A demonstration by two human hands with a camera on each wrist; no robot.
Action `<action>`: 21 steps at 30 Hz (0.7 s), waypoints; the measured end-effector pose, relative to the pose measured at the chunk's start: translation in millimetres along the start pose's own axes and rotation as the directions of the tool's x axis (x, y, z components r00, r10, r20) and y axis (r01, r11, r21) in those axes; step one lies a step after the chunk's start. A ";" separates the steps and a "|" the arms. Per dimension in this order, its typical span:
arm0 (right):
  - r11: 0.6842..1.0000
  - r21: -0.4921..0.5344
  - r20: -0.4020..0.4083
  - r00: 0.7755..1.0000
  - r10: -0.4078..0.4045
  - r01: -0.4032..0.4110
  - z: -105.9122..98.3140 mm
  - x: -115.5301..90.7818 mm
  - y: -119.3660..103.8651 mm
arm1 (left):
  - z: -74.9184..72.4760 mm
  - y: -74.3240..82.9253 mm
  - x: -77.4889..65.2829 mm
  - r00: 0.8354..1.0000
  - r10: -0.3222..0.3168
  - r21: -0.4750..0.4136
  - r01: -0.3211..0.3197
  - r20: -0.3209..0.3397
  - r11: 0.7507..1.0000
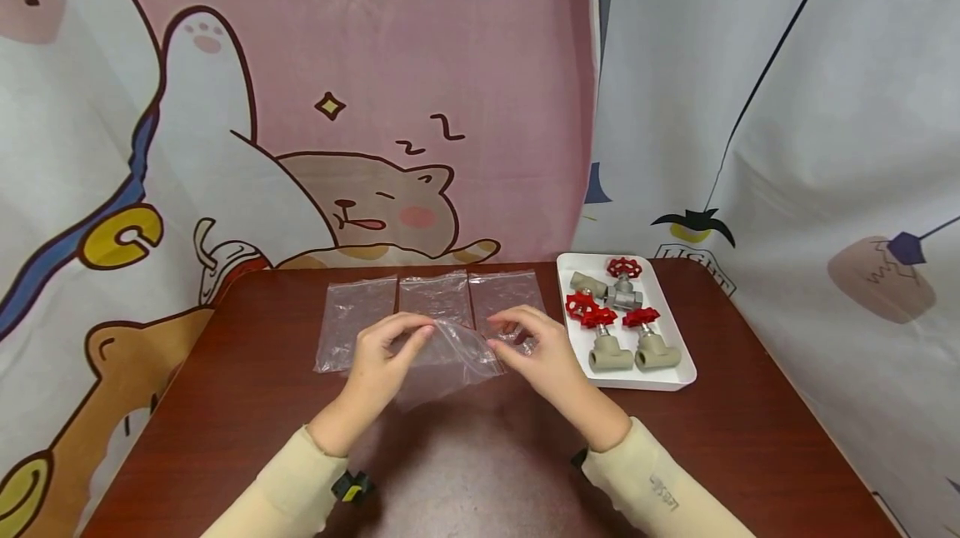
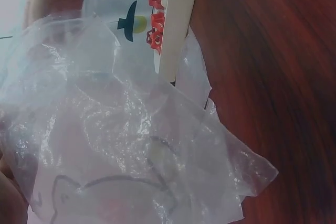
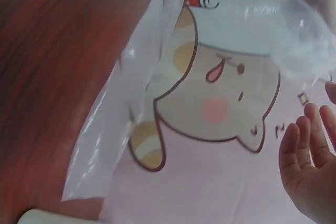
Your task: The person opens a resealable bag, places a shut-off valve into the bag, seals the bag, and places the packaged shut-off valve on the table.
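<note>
A clear plastic zip bag (image 1: pixel 450 359) hangs in front of me over the table, its mouth slanting down to the right. My left hand (image 1: pixel 382 359) pinches one end of that mouth between thumb and forefinger. At the other end is my right hand (image 1: pixel 543 355), thumb tip right at the bag's edge and forefinger held apart from it. The right wrist view shows the loosely bent fingers (image 3: pixel 310 140) below the bag's film. Crinkled plastic (image 2: pixel 115 103) fills much of the left wrist view.
Three more clear bags, the left one (image 1: pixel 356 317) among them, lie side by side behind my hands. On the right, a white tray (image 1: pixel 678 342) holds several red-wheeled valves (image 1: pixel 655 346). A printed curtain (image 1: pixel 480 105) hangs behind the table (image 1: pixel 480 471).
</note>
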State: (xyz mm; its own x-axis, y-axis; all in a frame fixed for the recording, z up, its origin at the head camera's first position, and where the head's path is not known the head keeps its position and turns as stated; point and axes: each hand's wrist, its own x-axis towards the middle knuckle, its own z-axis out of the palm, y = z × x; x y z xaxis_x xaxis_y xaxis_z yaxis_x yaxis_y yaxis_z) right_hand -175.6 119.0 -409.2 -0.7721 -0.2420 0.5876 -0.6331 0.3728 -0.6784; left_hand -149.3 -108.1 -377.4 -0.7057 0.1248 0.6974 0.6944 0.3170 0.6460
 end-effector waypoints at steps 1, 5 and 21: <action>1.000 -0.002 -0.005 1.000 0.021 -0.021 -2.9 0.3 2.6 | -0.3 -0.8 -0.4 1.000 -0.005 0.000 0.005 0.000 1.000; 0.993 -0.036 -0.009 0.994 0.112 -0.112 -15.6 1.2 13.8 | -1.9 -2.7 -1.3 1.000 -0.017 0.007 0.017 0.000 1.000; 0.863 -0.150 -0.011 0.874 0.486 -0.482 -81.7 -4.9 87.9 | -9.0 -5.9 -3.7 0.996 -0.088 -0.017 0.089 0.013 0.996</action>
State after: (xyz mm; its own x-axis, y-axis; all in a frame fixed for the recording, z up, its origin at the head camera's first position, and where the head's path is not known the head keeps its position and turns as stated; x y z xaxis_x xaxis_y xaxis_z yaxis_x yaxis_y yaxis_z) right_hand -222.9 226.1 -435.7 -0.9819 -0.0202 0.1883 -0.1657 0.5728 -0.8027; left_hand -149.5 -118.9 -381.0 -0.7661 0.1088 0.6335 0.6316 0.3104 0.7105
